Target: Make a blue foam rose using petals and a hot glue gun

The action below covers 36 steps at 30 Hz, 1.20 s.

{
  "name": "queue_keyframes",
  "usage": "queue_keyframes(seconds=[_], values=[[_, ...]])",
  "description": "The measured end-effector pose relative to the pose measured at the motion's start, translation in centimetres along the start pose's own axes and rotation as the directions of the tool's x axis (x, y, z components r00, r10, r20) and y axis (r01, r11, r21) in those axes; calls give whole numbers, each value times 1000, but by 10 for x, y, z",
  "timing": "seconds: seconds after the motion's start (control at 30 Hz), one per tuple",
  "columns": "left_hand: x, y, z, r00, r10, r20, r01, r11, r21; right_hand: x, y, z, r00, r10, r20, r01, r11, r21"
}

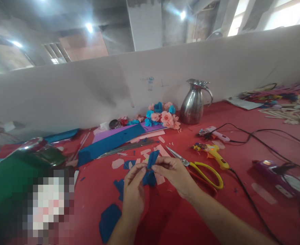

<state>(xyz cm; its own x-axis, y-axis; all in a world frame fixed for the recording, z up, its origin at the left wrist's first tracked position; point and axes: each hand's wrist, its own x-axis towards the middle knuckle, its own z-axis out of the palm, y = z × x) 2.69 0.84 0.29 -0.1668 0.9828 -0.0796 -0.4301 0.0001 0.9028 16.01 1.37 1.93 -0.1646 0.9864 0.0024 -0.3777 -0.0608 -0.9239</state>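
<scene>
A narrow, rolled-looking piece of dark blue crepe paper stands upright between my two hands. My left hand is closed in a pinch at its lower left side. From the right, the fingertips of my right hand also pinch it. Below my fingers, more blue paper pieces lie on the red table, partly hidden by the hands. A larger blue cut piece rests beside my left forearm. Yellow-handled scissors lie open just beyond my right hand.
Pink and blue paper flowers sit by the wall near a metal jug. A yellow glue gun, its cord, and a purple power strip are on the right. Blue paper sheet and a glass jar lie left.
</scene>
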Motion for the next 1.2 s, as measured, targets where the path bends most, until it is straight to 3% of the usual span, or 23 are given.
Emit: queue_keyframes(seconds=[0.2,0.57,0.7,1.0,1.2], values=[[1,-3,1,998,-34,50,38,996,-84,-1,-2,2,1000,-5,17,5,1000,-6],[0,-4,6,994,-82,74,81,997,12,0,1,0,999,-23,-38,21,998,-56],[1,-6,3,993,-76,87,76,997,2,-2,2,0,1000,-29,-8,29,995,-96],[-1,-8,1,987,-33,157,19,996,90,-4,5,0,985,-172,-22,149,908,-392],[-1,-7,3,985,-118,128,121,993,-12,-6,5,1,980,-200,-16,173,881,-440]])
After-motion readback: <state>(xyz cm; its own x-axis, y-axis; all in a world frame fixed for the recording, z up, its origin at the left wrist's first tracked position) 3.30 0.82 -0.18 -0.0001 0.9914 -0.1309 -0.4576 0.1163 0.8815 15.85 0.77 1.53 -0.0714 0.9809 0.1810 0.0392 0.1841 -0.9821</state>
